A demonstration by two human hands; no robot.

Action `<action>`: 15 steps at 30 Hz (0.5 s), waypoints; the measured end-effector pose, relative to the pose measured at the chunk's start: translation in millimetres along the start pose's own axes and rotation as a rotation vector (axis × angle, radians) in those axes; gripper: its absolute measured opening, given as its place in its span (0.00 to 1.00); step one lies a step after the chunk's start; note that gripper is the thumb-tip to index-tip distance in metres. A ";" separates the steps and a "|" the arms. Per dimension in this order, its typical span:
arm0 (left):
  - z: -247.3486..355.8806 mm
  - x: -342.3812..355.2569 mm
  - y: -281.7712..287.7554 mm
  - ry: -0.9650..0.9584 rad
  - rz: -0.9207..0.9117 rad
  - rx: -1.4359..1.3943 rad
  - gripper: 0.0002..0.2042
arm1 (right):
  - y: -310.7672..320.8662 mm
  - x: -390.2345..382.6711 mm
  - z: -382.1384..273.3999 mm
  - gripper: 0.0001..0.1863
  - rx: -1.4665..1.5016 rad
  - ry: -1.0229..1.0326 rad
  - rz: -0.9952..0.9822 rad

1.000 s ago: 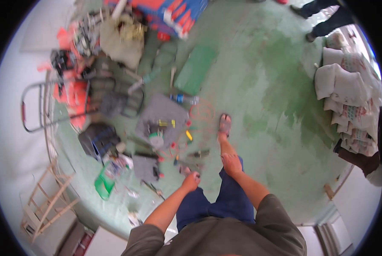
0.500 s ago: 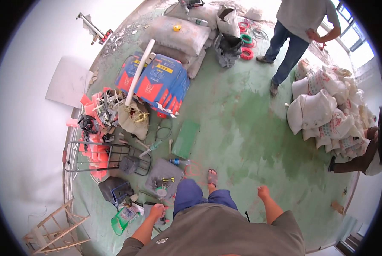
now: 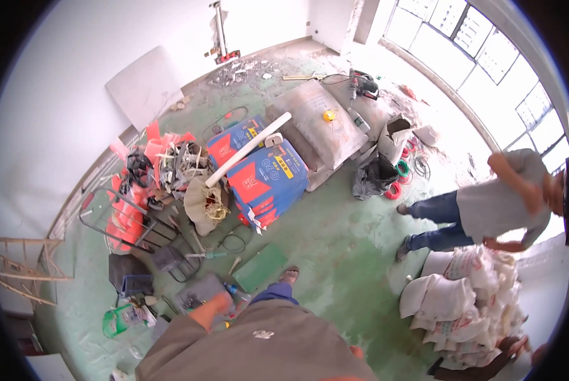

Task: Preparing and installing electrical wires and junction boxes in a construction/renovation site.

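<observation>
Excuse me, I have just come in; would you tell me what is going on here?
The person wearing the camera is on their feet, their blurred left hand showing against a grey mat on the green floor; whether it holds anything is unclear, and the right hand cannot be made out. A white pipe lies across blue-and-red bags, and a green board lies ahead. Another person stands at the right, near piled white sacks.

The left forearm point(image 3: 198, 317) extends forward, the left hand point(image 3: 221, 301) blurred; the right arm point(image 3: 359, 353) barely shows.
</observation>
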State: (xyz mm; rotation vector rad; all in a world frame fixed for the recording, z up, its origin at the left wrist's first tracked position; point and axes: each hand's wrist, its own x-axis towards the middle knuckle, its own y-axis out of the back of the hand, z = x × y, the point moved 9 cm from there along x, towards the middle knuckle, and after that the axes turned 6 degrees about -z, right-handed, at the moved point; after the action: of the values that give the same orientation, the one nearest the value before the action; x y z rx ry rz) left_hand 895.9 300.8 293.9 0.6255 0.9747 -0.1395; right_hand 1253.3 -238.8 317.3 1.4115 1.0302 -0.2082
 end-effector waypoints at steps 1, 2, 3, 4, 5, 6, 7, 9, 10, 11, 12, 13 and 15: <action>4.4 17.9 19.9 0.044 0.039 -0.249 0.05 | 2.3 -1.2 -5.0 0.09 -0.089 0.103 -0.057; 2.1 45.3 49.2 0.165 0.069 -0.797 0.05 | 11.6 13.2 -5.3 0.09 -0.065 0.088 -0.083; 18.3 68.3 86.0 0.146 0.108 -0.798 0.07 | 25.1 26.9 -2.8 0.09 -0.012 0.027 -0.095; 38.4 82.9 128.9 0.092 0.255 -0.600 0.09 | 39.2 34.4 -2.4 0.09 0.030 -0.016 -0.097; 53.9 94.1 168.0 0.090 0.402 -0.555 0.11 | 55.1 42.8 -4.7 0.09 0.056 -0.047 -0.098; 75.4 109.2 195.3 0.046 0.424 -0.625 0.12 | 73.8 52.2 -10.9 0.09 0.076 -0.066 -0.094; 92.4 119.3 213.0 0.036 0.416 -0.680 0.12 | 93.8 59.9 -17.0 0.10 0.087 -0.079 -0.090; 134.6 136.9 245.8 -0.079 0.435 -0.684 0.12 | 134.8 76.6 -29.8 0.10 0.101 -0.108 -0.078; 147.5 144.9 246.7 -0.063 0.406 -0.746 0.12 | 153.2 84.8 -33.7 0.10 0.105 -0.122 -0.077; 162.3 153.0 255.7 -0.104 0.414 -0.712 0.12 | 170.4 96.7 -37.6 0.11 0.111 -0.132 -0.074; 172.4 160.8 261.3 -0.143 0.421 -0.674 0.12 | 183.4 110.1 -39.6 0.11 0.113 -0.140 -0.074; 174.5 167.6 259.1 -0.126 0.416 -0.676 0.12 | 195.5 125.0 -38.3 0.11 0.113 -0.145 -0.076; 186.4 186.5 249.4 -0.120 0.345 -0.350 0.11 | 211.5 167.3 -34.5 0.12 0.103 -0.139 -0.081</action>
State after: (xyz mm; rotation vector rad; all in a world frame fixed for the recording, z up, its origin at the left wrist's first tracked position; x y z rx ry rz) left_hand 1233.0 431.5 326.1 0.4478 0.7389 0.2915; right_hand 1476.3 -88.5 357.4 1.4279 0.9736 -0.4178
